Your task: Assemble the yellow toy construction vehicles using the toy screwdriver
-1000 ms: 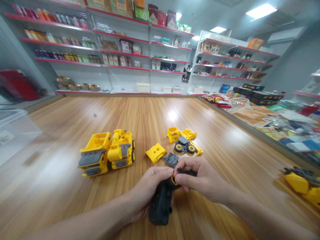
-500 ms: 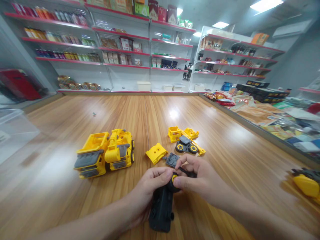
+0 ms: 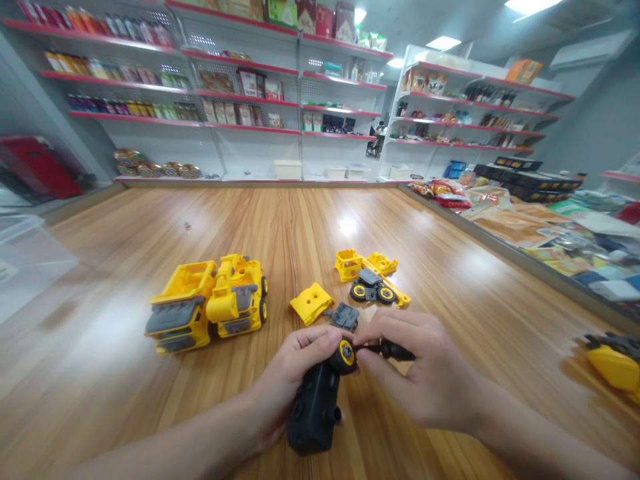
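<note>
My left hand [image 3: 295, 373] is closed around a dark toy vehicle base [image 3: 313, 413], its thumb and fingers up by a black wheel with a yellow rim [image 3: 345, 355]. Pinched in my right hand [image 3: 425, 367] is a small black screwdriver [image 3: 397, 351], its shaft pointing left at the wheel. Whether the tip touches the wheel's hub is hard to tell. Just beyond the hands lie a grey plastic part [image 3: 345, 316] and a yellow panel with two holes [image 3: 313, 303]. Behind them are a grey axle piece with two wheels [image 3: 371, 288] and a yellow frame [image 3: 349, 265].
Two yellow toy trucks stand at left, a dump truck [image 3: 183, 307] and another [image 3: 237, 297]. A yellow and black toy piece [image 3: 615, 367] lies at the right edge. A clear plastic bin [image 3: 35, 260] sits far left. Packaged goods [image 3: 520, 230] lie past the table's right rim.
My right hand has shifted right and its fingers have drawn back from the wheel, so the screwdriver and the wheel's hub show more. The dark base has tilted and moved slightly left.
</note>
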A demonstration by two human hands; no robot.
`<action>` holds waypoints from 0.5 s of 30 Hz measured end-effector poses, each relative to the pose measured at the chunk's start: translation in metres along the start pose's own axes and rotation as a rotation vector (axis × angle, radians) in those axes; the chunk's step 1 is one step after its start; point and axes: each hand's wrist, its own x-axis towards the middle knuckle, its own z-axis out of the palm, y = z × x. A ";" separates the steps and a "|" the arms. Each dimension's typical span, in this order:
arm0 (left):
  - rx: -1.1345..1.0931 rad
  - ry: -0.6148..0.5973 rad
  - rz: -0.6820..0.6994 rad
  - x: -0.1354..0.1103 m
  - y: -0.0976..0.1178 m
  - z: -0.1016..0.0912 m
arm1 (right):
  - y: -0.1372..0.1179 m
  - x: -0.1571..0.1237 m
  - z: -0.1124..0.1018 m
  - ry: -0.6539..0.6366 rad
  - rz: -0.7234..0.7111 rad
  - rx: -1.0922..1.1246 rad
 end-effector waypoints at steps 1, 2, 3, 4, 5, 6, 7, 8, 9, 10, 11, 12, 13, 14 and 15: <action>0.009 0.008 -0.003 0.000 0.000 0.001 | 0.000 -0.001 0.001 -0.003 -0.007 0.000; 0.020 0.014 -0.001 -0.001 0.001 0.002 | -0.001 -0.001 0.003 -0.006 -0.013 -0.003; 0.034 0.020 0.007 -0.001 0.001 0.003 | 0.000 -0.002 0.003 -0.011 -0.019 -0.009; 0.049 0.028 0.024 -0.002 0.001 0.004 | 0.000 -0.001 0.004 -0.021 -0.024 -0.019; 0.063 0.039 0.050 -0.002 0.002 0.005 | 0.001 -0.001 0.004 -0.034 -0.030 -0.034; 0.075 0.052 0.081 -0.002 0.002 0.007 | 0.001 0.001 0.004 -0.051 -0.040 -0.054; 0.083 0.062 0.117 -0.002 0.002 0.008 | 0.002 0.002 0.004 -0.071 -0.054 -0.080; 0.087 0.073 0.151 -0.002 0.003 0.009 | 0.003 0.004 0.003 -0.098 -0.071 -0.109; 0.089 0.082 0.175 -0.002 0.003 0.010 | 0.004 0.006 0.002 -0.130 -0.087 -0.139; 0.092 0.090 0.185 -0.002 0.003 0.011 | 0.005 0.007 0.002 -0.157 -0.106 -0.161; 0.095 0.094 0.185 -0.001 0.003 0.012 | 0.006 0.008 0.001 -0.175 -0.122 -0.170; 0.097 0.097 0.179 -0.001 0.003 0.012 | 0.007 0.008 0.001 -0.178 -0.132 -0.164; 0.097 0.099 0.170 -0.001 0.003 0.013 | 0.009 0.007 0.001 -0.166 -0.137 -0.145; 0.097 0.098 0.158 0.000 0.003 0.013 | 0.010 0.005 0.002 -0.144 -0.135 -0.116; 0.096 0.093 0.150 0.000 0.002 0.013 | 0.013 0.003 0.003 -0.120 -0.130 -0.088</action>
